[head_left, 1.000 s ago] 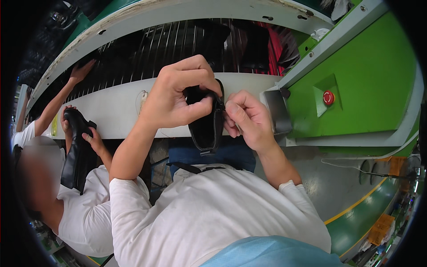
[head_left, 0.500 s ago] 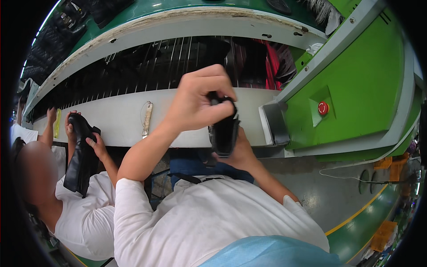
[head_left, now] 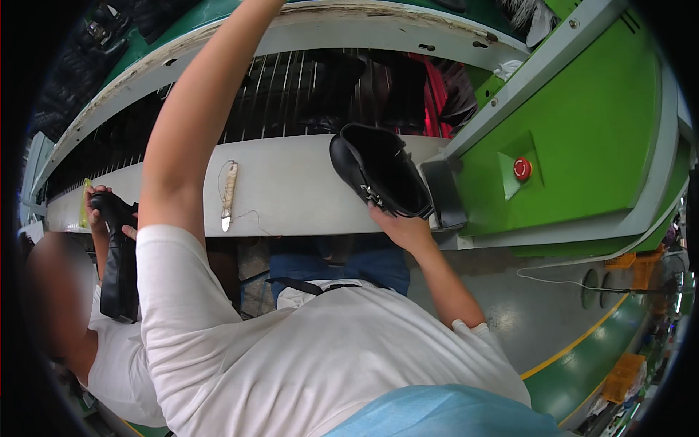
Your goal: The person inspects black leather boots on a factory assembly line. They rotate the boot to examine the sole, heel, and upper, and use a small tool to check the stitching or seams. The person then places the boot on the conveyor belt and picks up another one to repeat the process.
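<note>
black leather silver-buckled boot (head_left: 378, 169), over flat white bench (head_left: 291, 186), 11 o'clock from nearer r hand (head_left: 402, 229), fingers clamped on rim; opening's long axis approx 11-5. l hand's off my feed, can't tell.

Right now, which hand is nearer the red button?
Right. The right hand grips the black boot, left of the red button and lower in the picture. The left hand is out of view; its forearm crosses the top edge, well left of the button.
</note>
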Action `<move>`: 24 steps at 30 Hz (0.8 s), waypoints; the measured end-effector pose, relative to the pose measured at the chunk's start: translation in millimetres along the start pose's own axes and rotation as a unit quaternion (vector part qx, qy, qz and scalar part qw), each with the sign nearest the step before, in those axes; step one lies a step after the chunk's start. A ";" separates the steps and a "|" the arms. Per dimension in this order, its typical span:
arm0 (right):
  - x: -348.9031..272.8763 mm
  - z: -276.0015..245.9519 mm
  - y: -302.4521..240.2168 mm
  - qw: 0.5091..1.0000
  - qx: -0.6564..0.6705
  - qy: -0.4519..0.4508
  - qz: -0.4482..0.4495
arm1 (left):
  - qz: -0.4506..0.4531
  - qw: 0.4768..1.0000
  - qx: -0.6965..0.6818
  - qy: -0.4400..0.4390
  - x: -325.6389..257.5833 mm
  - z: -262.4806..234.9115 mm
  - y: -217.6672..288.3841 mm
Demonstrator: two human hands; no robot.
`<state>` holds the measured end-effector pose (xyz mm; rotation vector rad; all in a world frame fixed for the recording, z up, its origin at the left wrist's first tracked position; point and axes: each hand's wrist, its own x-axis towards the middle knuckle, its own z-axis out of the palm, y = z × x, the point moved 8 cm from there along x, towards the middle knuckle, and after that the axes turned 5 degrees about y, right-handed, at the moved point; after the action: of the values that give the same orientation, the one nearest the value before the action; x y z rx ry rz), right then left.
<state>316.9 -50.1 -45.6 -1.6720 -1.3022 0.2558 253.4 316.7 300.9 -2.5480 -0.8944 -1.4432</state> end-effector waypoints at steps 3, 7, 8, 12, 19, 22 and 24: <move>6.9 2.9 6.4 0.999 0.026 -0.016 0.014 | -0.073 0.986 0.054 -0.137 -2.2 62.7 -35.6; 15.4 11.3 7.9 0.998 -0.029 0.028 -0.047 | -0.045 0.982 0.028 -0.180 2.9 95.6 -49.0; 17.9 16.1 7.8 0.997 -0.048 0.026 -0.049 | -0.033 0.985 0.023 -0.170 3.2 99.3 -55.1; 17.9 32.9 33.0 0.998 -0.037 0.053 -0.019 | 0.102 0.987 -0.122 0.019 -0.2 63.4 -31.5; 5.5 22.5 14.0 0.987 0.100 0.019 0.128 | -0.053 0.833 -0.473 0.281 -66.0 -75.2 -39.5; -6.9 15.6 19.0 0.963 0.200 0.082 0.159 | -0.072 0.812 -0.510 0.273 -142.2 -124.8 -5.2; -15.4 25.2 11.7 0.876 0.395 0.100 0.260 | -0.155 0.843 -0.464 0.222 -183.5 -132.7 -11.1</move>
<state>301.4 -48.6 -73.3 -1.2371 -0.4421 0.7945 75.9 198.4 224.0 -2.3718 -0.6162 -3.0079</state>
